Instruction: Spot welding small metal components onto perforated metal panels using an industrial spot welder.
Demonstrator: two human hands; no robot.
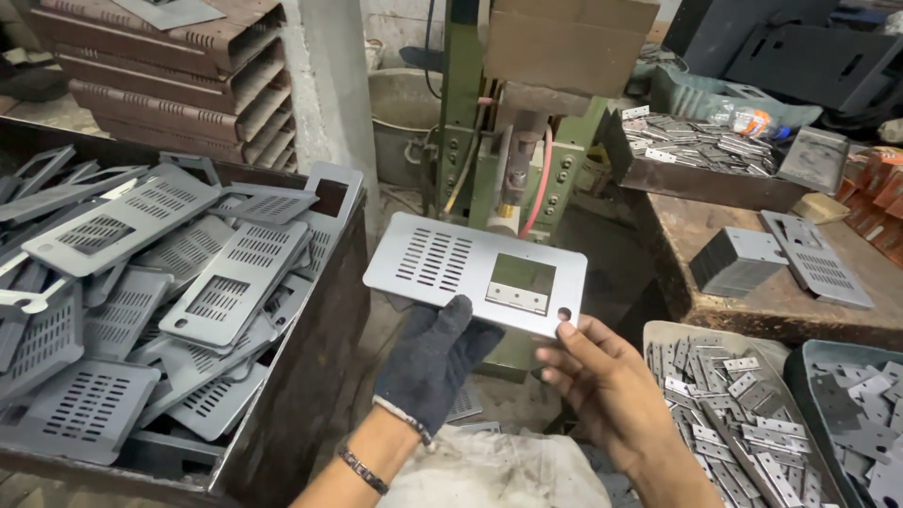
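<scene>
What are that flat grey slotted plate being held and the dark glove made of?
The flat grey slotted plate looks like thin sheet metal, matte grey: crisp punched slots and a dull sheen. The dark glove on the left hand looks like knitted fabric, judging by its ribbed pale cuff.

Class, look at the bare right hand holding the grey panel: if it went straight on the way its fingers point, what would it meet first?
The right hand points up and leftward, so it would press further along the slotted grey panel it already touches. Beyond that probably stands the green machine, though depth is unclear.
</scene>
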